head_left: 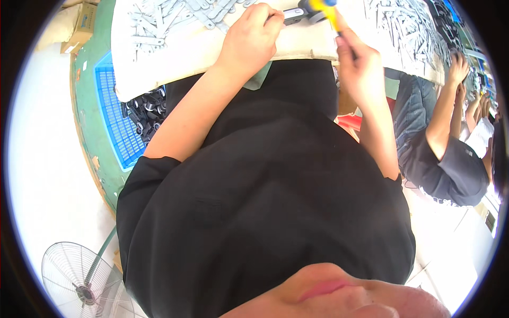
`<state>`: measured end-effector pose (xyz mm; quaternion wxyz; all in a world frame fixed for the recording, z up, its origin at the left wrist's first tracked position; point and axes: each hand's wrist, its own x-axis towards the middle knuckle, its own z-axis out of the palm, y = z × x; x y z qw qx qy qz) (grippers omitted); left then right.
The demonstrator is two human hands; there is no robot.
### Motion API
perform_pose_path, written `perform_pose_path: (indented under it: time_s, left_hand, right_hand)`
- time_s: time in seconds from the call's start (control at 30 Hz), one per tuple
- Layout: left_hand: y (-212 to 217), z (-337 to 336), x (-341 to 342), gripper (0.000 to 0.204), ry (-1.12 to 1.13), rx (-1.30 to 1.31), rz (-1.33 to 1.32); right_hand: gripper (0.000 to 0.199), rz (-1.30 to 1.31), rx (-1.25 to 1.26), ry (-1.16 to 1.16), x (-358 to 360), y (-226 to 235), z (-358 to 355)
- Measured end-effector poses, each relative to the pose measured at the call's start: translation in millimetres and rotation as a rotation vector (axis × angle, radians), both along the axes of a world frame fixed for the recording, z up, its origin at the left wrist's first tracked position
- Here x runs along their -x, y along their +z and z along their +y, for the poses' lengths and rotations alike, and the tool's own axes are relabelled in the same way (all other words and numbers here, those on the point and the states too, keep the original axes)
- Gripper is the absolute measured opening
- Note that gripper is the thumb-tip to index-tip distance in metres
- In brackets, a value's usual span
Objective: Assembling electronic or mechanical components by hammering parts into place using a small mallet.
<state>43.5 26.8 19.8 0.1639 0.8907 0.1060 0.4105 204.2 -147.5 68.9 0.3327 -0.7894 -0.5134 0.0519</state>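
My left hand (252,37) pinches a small grey metal part (293,15) against the white worktable (159,63) at the top of the view. To its right, my right hand (358,63) grips a yellow-handled tool (327,10) that points up toward the same part. Many grey metal strips (175,16) lie scattered on the table beyond my left hand. My black shirt fills the middle of the picture.
A blue plastic crate (114,116) with dark round parts (146,114) sits under the table at left. A standing fan (79,281) is at lower left. Another person in a dark top (450,164) works at the right, near more grey strips (403,26).
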Motion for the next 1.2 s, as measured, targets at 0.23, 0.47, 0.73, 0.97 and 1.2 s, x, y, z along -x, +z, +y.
perform_pose_path:
  time_s: [0.23, 0.47, 0.73, 0.97, 1.2]
  left_hand:
    - [3, 0, -2, 0.015, -0.029, 0.040, -0.063]
    - [1, 2, 3, 0.046, -0.020, 0.442, -0.073]
    - [-15, 11, 0, 0.062, -0.074, 0.339, -0.208]
    - [-1, 13, 6, 0.059, -0.057, 0.509, -0.060]
    - [-18, 16, -2, 0.067, 0.010, 0.495, -0.111]
  right_hand:
    - [0.048, -0.127, 0.007, 0.013, 5, -20, 12]
    - [0.039, -0.113, -0.451, 0.081, 26, 5, 9]
    - [0.042, 0.200, -0.627, 0.064, 29, -14, 14]
    - [0.042, 0.015, -0.243, 0.125, 24, -2, 16]
    - [0.012, 0.159, -0.169, 0.088, 26, -23, 30]
